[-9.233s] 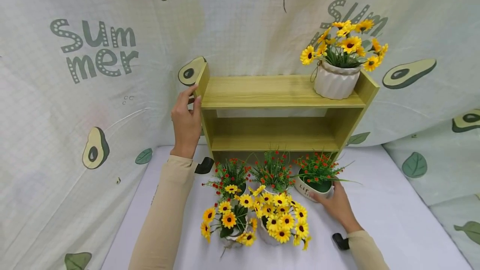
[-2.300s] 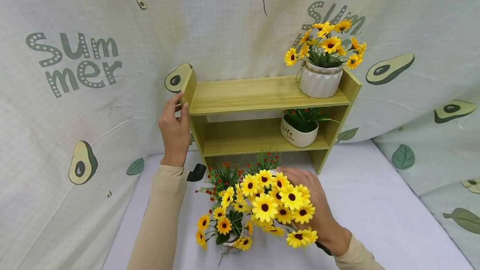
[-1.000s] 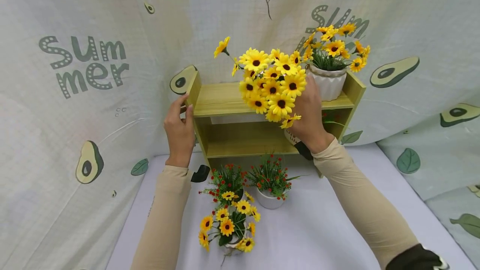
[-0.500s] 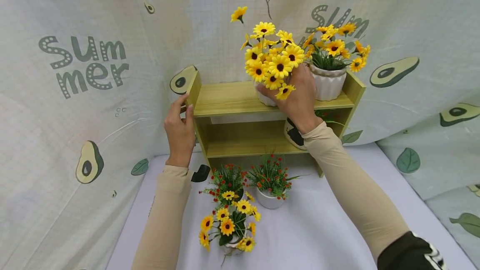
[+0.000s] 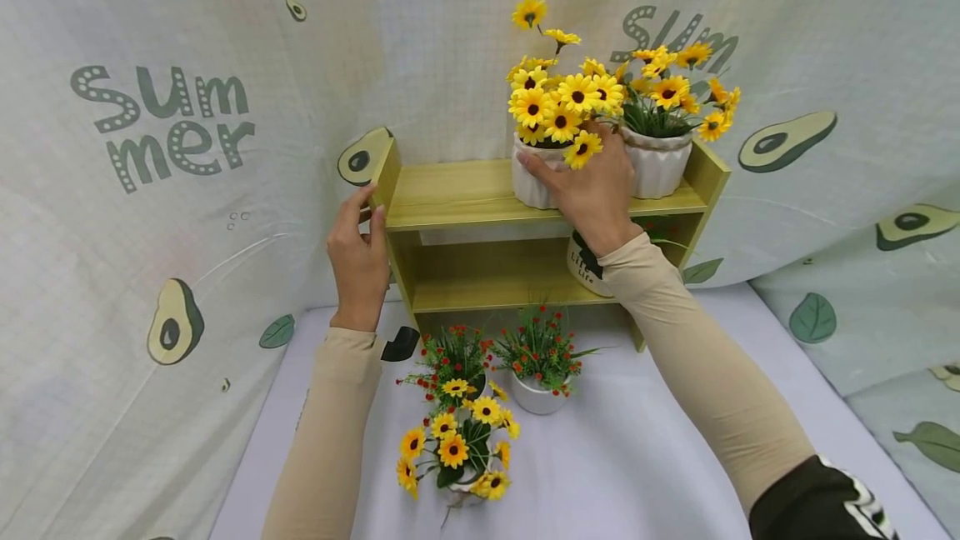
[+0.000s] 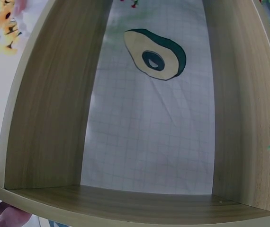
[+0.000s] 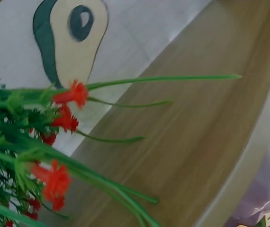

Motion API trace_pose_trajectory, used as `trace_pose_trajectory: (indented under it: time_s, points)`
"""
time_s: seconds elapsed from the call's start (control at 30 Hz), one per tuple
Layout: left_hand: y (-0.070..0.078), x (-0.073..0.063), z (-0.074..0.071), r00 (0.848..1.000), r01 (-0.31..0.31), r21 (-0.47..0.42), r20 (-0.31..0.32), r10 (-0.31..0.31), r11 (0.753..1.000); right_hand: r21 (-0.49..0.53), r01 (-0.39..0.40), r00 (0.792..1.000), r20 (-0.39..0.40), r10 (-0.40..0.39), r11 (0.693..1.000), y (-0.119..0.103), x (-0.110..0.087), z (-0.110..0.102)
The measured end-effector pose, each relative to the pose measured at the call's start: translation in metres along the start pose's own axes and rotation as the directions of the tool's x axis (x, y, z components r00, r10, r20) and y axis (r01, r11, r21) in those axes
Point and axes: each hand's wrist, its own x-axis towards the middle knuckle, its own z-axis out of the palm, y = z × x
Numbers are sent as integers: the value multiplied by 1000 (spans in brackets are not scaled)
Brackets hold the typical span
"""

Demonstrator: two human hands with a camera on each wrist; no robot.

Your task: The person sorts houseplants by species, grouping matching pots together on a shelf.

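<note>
My right hand [image 5: 596, 186] grips a white ribbed flowerpot [image 5: 532, 177] with yellow daisy-like flowers, its thumb at the front and its fingers along the right side. The pot is upright on the top board of a wooden shelf [image 5: 450, 198]. Just to the right, touching or nearly so, is another white flowerpot [image 5: 660, 165] with yellow flowers. My left hand [image 5: 358, 261] holds the shelf's left side panel near its front edge; in the left wrist view its fingers [image 6: 12, 217] show at the lower left corner.
A "Life" pot [image 5: 585, 269] stands on the middle board, partly behind my right wrist; its red flowers [image 7: 54, 182] fill the right wrist view's left side. In front on the table are two red-flowered plants [image 5: 540, 357] [image 5: 457, 357] and a yellow-flowered pot [image 5: 453, 448].
My right hand has set the red-flowered "Life" pot on the middle board, then lifted the yellow-flowered pot from the table to the top board. My left hand has stayed at the side panel.
</note>
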Motion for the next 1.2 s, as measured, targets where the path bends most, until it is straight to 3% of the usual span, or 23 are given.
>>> trace_pose_trajectory:
  time_s: [0.13,0.33,0.43,0.53,0.63,0.73,0.8,0.97,1.03,1.2]
  points:
    - [1,0,0,1000,1,-6,2,-1,1000,-11,24,1000,-3,-24,1000,1,0,1]
    - [-1,-1,-1,1000,9,-5,1,-9,1000,-63,-10,999,45,13,998,0,-9,0]
    - [-2,-2,-1,1000,9,-2,-1,-9,1000,-113,88,996,34,-85,990,4,-21,-2]
    - [-3,-3,-1,1000,7,-5,1,-7,1000,-141,221,973,-33,-228,965,11,-43,-7]
    - [-2,-2,-1,1000,-1,-8,2,1,1000,-117,332,931,-116,-345,936,21,-73,-14]
    - [-2,0,-1,1000,-12,-9,7,12,1000,-53,394,902,-168,-397,918,35,-106,-18]
    - [-3,0,-1,1000,-17,-6,14,17,1000,-25,411,897,-169,-409,911,48,-132,-19]
    - [-4,1,0,999,-31,-2,23,31,1000,19,371,924,-110,-366,929,84,-188,-19]
    - [-3,1,0,999,-35,2,20,35,999,27,315,947,-72,-312,949,97,-206,-19]
    - [-4,1,0,999,-34,7,13,34,999,7,184,982,-42,-184,983,127,-244,-10]
